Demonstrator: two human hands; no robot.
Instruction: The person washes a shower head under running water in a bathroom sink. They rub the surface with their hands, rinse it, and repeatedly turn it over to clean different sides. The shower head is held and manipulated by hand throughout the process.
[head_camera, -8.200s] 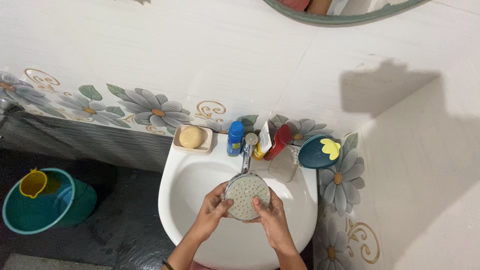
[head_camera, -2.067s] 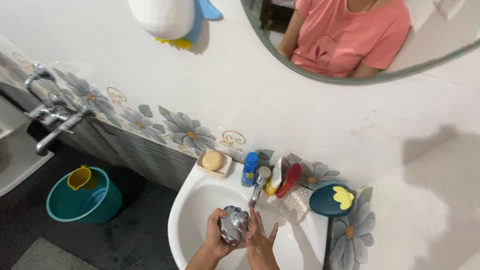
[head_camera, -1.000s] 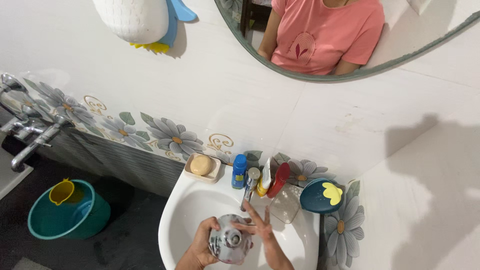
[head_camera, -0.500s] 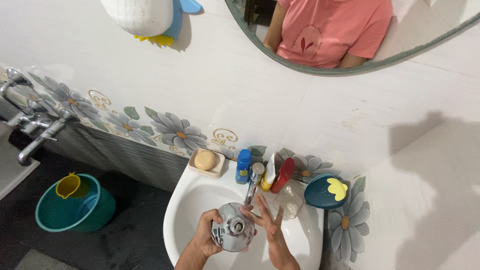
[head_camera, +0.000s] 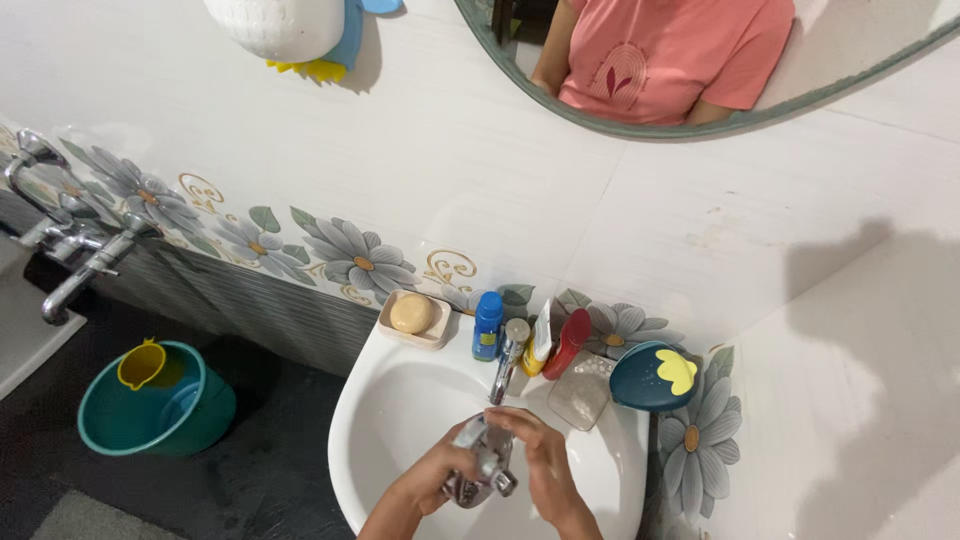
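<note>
Head view: small metal strainer (head_camera: 482, 470) held over the white basin (head_camera: 400, 400), just below the tap (head_camera: 507, 355). Left hand (head_camera: 440, 478) clasps its left side, right hand (head_camera: 535, 465) closes over its right; both equally near. Long axis unclear. Soap dish (head_camera: 412, 317) behind.

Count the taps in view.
2: the chrome basin tap at the white basin's rear rim above both hands, and a chrome wall tap far left. Others may lie outside the frame.
</note>
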